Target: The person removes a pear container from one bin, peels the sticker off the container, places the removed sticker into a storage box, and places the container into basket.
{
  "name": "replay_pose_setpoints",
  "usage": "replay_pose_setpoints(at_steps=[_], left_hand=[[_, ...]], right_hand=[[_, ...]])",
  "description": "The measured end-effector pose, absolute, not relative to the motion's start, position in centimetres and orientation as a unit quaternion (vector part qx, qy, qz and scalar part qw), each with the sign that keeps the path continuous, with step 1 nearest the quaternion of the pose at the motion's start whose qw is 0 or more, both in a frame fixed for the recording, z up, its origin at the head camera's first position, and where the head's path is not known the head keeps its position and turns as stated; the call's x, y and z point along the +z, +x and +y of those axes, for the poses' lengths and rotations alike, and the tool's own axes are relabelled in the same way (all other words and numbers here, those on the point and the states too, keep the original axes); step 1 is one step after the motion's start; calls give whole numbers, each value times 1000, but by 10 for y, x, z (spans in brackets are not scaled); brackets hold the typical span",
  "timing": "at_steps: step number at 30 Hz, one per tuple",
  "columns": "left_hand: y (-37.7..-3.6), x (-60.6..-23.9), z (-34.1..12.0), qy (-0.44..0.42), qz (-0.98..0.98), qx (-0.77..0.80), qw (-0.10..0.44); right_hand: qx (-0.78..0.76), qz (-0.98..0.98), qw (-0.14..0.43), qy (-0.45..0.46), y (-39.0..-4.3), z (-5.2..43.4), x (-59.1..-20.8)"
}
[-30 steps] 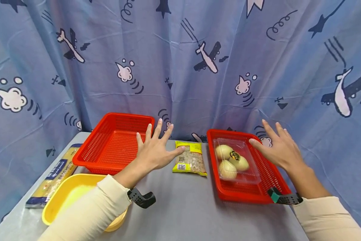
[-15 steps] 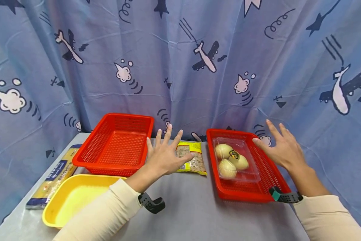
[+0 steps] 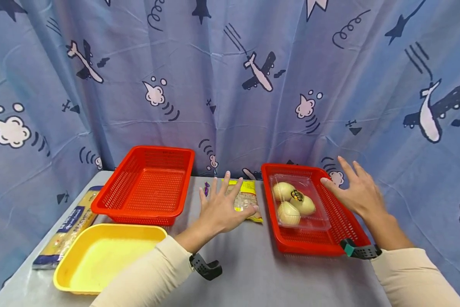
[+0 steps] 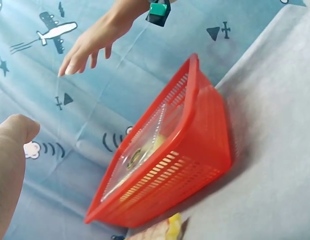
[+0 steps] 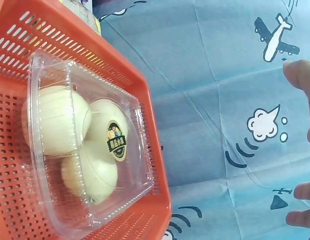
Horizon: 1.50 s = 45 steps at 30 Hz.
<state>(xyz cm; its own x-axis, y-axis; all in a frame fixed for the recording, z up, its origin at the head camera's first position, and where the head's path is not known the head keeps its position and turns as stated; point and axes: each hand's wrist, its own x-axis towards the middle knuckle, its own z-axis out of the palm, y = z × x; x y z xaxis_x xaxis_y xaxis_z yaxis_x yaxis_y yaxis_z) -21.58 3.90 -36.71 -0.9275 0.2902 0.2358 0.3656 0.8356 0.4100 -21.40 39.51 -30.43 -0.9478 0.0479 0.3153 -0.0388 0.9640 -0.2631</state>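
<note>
In the head view my left hand (image 3: 222, 209), fingers spread, is over the table and partly covers a yellow-edged plastic food packet (image 3: 249, 187). It holds nothing. My right hand (image 3: 362, 192) hovers above the far right side of a red basket (image 3: 287, 247), also with straight fingers and nothing in it. Inside that basket lies a clear plastic box (image 5: 137, 172) with three pale round fruits (image 5: 57, 120) and a dark oval sticker on its lid. The left wrist view shows the basket's side (image 4: 195, 145), apart from my left thumb (image 4: 15, 130).
Another red basket (image 3: 137, 215) stands at the back left, with a yellow basin (image 3: 111, 228) in front of it. A long blue-and-gold packet (image 3: 70, 226) lies along the left edge. One small purple item (image 3: 206, 189) is near the back. A patterned blue curtain (image 3: 230, 85) hangs behind.
My left hand has moved right and slightly down, from beside the left red basket to over the packet, uncovering the small purple item. The right hand stays nearly still.
</note>
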Motion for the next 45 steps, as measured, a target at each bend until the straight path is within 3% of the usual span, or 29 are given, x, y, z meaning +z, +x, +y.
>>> replay_pose_setpoints(at_steps=[45], left_hand=[[-207,-435,122,-222,-933,-284,10]], right_hand=[[178,-974,138,0,-221,409,-359]])
